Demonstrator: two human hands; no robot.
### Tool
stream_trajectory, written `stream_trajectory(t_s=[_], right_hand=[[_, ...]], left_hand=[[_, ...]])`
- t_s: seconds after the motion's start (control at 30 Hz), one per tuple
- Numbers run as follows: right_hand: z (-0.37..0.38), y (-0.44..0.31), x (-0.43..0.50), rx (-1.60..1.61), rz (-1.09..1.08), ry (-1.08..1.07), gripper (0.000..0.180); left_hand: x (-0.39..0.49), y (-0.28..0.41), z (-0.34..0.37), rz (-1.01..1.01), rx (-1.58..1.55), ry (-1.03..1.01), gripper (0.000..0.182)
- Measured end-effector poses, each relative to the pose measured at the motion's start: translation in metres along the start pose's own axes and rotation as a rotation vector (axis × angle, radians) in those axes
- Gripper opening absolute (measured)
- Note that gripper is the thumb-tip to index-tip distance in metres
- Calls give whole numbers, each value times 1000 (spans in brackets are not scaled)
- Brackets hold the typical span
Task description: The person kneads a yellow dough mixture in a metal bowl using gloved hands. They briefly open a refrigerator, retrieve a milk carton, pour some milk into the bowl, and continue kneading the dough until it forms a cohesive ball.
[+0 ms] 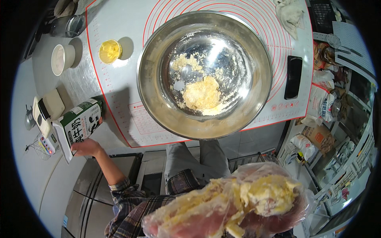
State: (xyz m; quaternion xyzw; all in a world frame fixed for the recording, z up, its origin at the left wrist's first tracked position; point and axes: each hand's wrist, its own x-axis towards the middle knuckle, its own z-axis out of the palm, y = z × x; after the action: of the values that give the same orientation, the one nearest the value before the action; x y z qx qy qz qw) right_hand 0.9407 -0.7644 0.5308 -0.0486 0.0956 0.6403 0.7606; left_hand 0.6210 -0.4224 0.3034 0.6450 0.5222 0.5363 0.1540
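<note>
A large stainless steel bowl (pixel 205 128) stands on the silicone baking mat (pixel 134 98). In it lies a lump of rough yellowish dough (pixel 202 93), with floury crumbs around it. At the left edge of the work surface, my left hand (pixel 86 148) grips the lower end of a green and white milk carton (pixel 80 119). My right hand (pixel 232 205), in a clear plastic glove, is raised close to the camera at the bottom. Sticky dough and yellow butter-like lumps coat its fingers and palm. No tool shows in it; some of its fingers are hidden by the dough.
Left of the bowl are a yellow cup of butter-like pieces (pixel 110 52), a white cup (pixel 62 59) and a cream-coloured container (pixel 53 102). Right of it lie a black phone-like object (pixel 293 77) and a crumpled cloth (pixel 288 17). Shelves with bags (pixel 320 101) stand farther right.
</note>
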Motion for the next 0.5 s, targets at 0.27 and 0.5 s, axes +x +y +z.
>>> stream_trajectory(t_s=[0.27, 0.5], right_hand=[[-5, -7, -10, 18, -31, 81, 46], [-2, -20, 3, 29, 13, 170, 40]], left_hand=[[17, -61, -33, 75, 6, -86, 69], [32, -115, -60, 127, -115, -143, 64]])
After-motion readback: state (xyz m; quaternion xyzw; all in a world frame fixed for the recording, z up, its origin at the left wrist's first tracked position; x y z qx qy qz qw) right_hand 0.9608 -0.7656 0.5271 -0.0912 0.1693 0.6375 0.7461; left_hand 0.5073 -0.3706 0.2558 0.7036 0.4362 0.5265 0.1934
